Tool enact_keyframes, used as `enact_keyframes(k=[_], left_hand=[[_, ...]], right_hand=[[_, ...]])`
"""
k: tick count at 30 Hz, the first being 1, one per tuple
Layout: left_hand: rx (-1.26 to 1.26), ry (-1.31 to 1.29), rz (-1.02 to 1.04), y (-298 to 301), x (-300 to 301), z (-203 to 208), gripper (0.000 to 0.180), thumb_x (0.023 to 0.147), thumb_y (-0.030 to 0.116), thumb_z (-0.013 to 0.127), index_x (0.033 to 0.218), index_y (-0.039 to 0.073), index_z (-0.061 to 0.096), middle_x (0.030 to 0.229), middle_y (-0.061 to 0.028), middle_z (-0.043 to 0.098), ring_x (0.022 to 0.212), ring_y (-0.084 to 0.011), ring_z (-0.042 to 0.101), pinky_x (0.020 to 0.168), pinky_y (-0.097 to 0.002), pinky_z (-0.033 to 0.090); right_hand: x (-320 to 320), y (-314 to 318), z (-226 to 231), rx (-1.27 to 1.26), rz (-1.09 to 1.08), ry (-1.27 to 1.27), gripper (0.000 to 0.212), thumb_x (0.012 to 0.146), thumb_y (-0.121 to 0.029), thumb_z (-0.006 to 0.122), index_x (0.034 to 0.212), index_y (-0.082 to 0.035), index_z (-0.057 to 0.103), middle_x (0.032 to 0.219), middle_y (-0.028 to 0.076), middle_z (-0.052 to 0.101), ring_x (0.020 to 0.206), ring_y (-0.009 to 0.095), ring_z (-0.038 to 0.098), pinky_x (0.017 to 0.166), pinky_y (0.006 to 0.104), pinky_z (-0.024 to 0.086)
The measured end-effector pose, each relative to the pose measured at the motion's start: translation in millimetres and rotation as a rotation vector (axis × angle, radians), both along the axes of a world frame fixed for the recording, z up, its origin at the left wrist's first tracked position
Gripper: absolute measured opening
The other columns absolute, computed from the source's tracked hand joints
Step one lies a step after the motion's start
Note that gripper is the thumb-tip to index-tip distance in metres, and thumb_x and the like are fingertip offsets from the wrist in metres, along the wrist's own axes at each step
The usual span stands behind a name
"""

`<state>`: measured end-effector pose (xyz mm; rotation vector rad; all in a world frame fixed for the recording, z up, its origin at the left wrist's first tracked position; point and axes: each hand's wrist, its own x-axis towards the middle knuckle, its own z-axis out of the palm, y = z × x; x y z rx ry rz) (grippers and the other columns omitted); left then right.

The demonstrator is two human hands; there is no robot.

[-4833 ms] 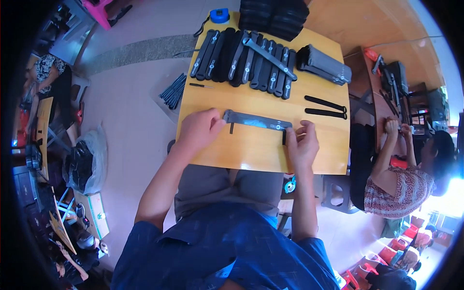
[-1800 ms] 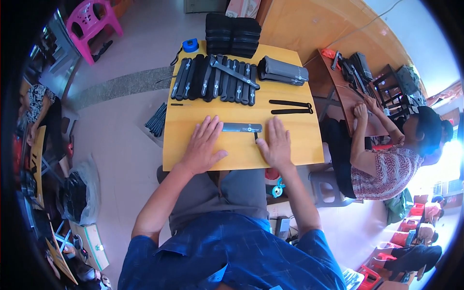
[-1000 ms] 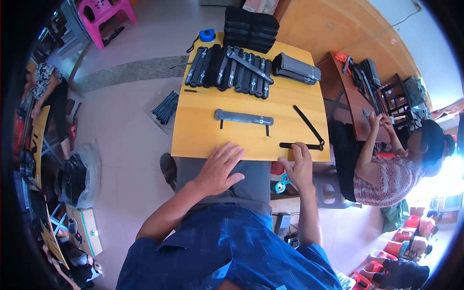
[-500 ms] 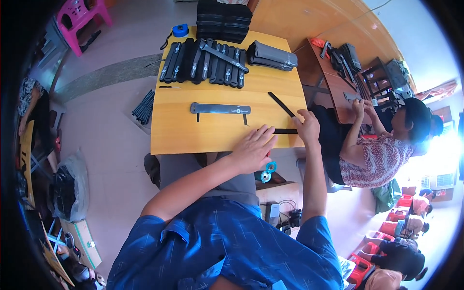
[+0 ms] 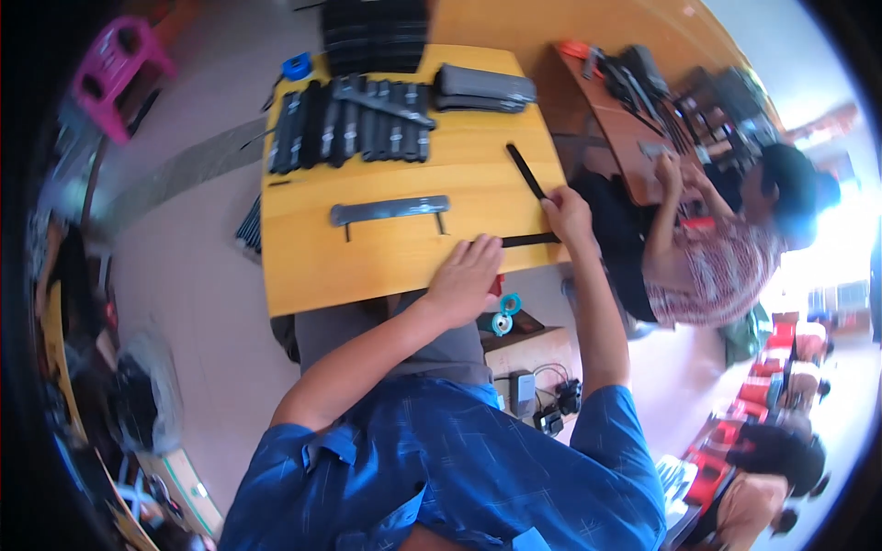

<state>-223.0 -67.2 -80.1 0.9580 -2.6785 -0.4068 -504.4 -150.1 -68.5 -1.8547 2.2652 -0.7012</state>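
Note:
My left hand (image 5: 466,278) lies flat with fingers stretched out near the table's front edge, pressing on the end of a black strip (image 5: 528,241). Closed at the right edge, my right hand (image 5: 568,219) pinches a black strip (image 5: 524,167) that sticks out up and to the left. Whether both lengths are one strip folded under the right hand, I cannot tell. Left of them lies a grey flat band (image 5: 390,210) with rounded ends, and two short black tabs extend from its lower edge. The wooden table (image 5: 312,266) bears all of these.
A row of grey and black bands (image 5: 367,124) stands behind, beside a grey stack (image 5: 484,87) and a black pile (image 5: 377,37). A blue tape measure (image 5: 297,66) sits at the far left corner. At right, another person (image 5: 712,266) works at a brown table (image 5: 616,138).
The whole view has shifted and tilted slightly, with some blur. Both hands keep nearly the same places on the table and the strip.

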Motion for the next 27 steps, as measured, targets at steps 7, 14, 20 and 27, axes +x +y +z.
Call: enact_keyframes(k=[7, 14, 20, 27], left_hand=[[0.036, 0.025, -0.025, 0.4, 17.7, -7.4, 0.087, 0.087, 0.028, 0.08, 0.156, -0.004, 0.036, 0.165, -0.0226, 0.036, 0.156, -0.0402, 0.029, 0.127, -0.0535, 0.022], [-0.005, -0.055, -0.078, -4.2, 9.6, -15.3, 0.085, 0.096, 0.035, 0.071, 0.16, -0.003, 0.031, 0.168, -0.023, 0.031, 0.158, -0.0405, 0.023, 0.128, -0.0541, 0.018], [-0.053, -0.024, 0.019, -46.8, -30.7, -16.5, 0.076, 0.1, 0.037, 0.066, 0.157, -0.005, 0.037, 0.165, -0.0302, 0.029, 0.155, -0.048, 0.024, 0.126, -0.0548, 0.022], [0.692, 0.421, -0.207, -36.7, -27.6, 14.1, 0.05, 0.108, 0.028, 0.057, 0.147, -0.004, 0.051, 0.141, -0.024, 0.062, 0.134, -0.0357, 0.058, 0.113, -0.0504, 0.044]], right_hand=[[9.0, -2.7, 13.0, -0.123, -0.282, -0.274, 0.017, 0.095, -0.019, 0.065, 0.105, -0.005, 0.064, 0.102, 0.019, 0.075, 0.097, 0.036, 0.075, 0.086, 0.0475, 0.058], [-33.6, 50.8, 110.5, -1.105, -0.174, -0.976, 0.009, 0.102, -0.005, 0.058, 0.103, -0.003, 0.049, 0.086, 0.008, 0.07, 0.07, 0.011, 0.066, 0.066, 0.0252, 0.053], [32.7, 144.9, 123.1, -0.924, -0.025, -1.054, 0.026, 0.102, -0.002, 0.055, 0.127, 0.0, 0.047, 0.091, 0.008, 0.068, 0.08, 0.012, 0.066, 0.076, 0.0278, 0.053], [106.9, 195.9, 47.8, -0.579, 0.004, -1.788, 0.01, 0.098, -0.006, 0.053, 0.096, -0.009, 0.063, 0.1, 0.007, 0.071, 0.094, 0.015, 0.065, 0.083, 0.0298, 0.053]])
